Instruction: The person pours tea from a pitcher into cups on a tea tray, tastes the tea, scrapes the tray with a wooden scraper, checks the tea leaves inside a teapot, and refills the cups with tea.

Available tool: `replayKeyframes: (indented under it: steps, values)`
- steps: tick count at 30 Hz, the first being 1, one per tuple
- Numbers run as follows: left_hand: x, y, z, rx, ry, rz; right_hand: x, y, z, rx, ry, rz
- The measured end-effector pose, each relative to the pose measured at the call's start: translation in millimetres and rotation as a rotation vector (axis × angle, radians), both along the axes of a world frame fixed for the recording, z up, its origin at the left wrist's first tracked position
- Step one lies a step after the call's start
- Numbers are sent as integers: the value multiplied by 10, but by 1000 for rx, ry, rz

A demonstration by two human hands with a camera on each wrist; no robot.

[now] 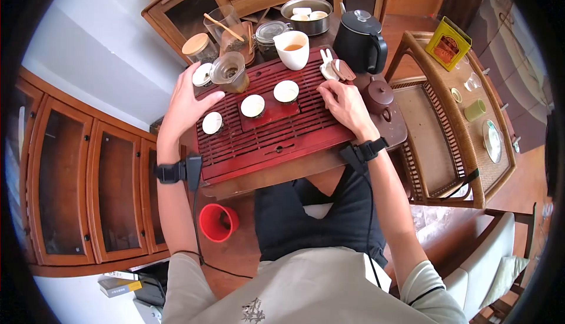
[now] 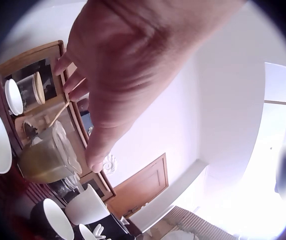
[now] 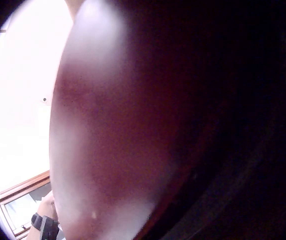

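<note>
My left hand point(image 1: 187, 102) hovers at the tray's left side, thumb and fingers spread and holding nothing. Just beside it is a clear glass tea vessel point(image 1: 229, 72) with a flared rim; the left wrist view shows yellowish tea in this vessel point(image 2: 43, 162) below the thumb. My right hand point(image 1: 347, 105) rests at the right edge of the red slatted tea tray point(image 1: 276, 147), fingers loosely curled. Small teacups point(image 1: 253, 106) stand on the tray, and a white pitcher point(image 1: 292, 58) of amber tea stands at its back. A dark red surface point(image 3: 118, 130) fills most of the right wrist view.
A brown clay teapot point(image 1: 378, 96) and a black kettle point(image 1: 360, 39) stand right of the tray. White rabbit-shaped and brown pieces point(image 1: 341, 70) lie near my right fingers. Glass jars point(image 1: 200, 49) and a metal pot point(image 1: 306, 24) stand behind. A red bin point(image 1: 218, 223) is on the floor.
</note>
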State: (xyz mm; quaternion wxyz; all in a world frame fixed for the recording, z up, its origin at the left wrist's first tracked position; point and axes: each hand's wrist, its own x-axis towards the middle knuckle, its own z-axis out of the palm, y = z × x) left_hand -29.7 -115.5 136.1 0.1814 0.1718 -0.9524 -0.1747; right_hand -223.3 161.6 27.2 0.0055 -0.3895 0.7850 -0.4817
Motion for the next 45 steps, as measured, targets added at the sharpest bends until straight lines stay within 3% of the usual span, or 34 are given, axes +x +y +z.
replayKeyframes:
  steps: [7, 13, 17, 22, 24, 31, 38, 45]
  values:
    - [-512, -253, -118, -53, -145, -19, -43, -4, -68, -4, 20, 16]
    - [-742, -265, -163, 87, -192, -103, -33, 6, -44, -12, 8, 22]
    - [-809, -253, -270, 24, -125, -3, -43, -8, -89, -73, 139, 12]
    - [-847, -220, -274, 6, -137, 261, -47, -7, -77, -68, 121, 23]
    - [-854, -180, -277, -34, -124, 295, -44, 3, -59, -21, 7, 31]
    - [-803, -88, -181, -124, -97, 435, -37, 17, -50, -19, 63, 17]
    - [-705, -187, -238, -236, -73, 450, -32, 10, -29, -20, 25, 27]
    - [-646, -367, -305, -137, -96, 466, -31, 14, -31, 1, 21, 8]
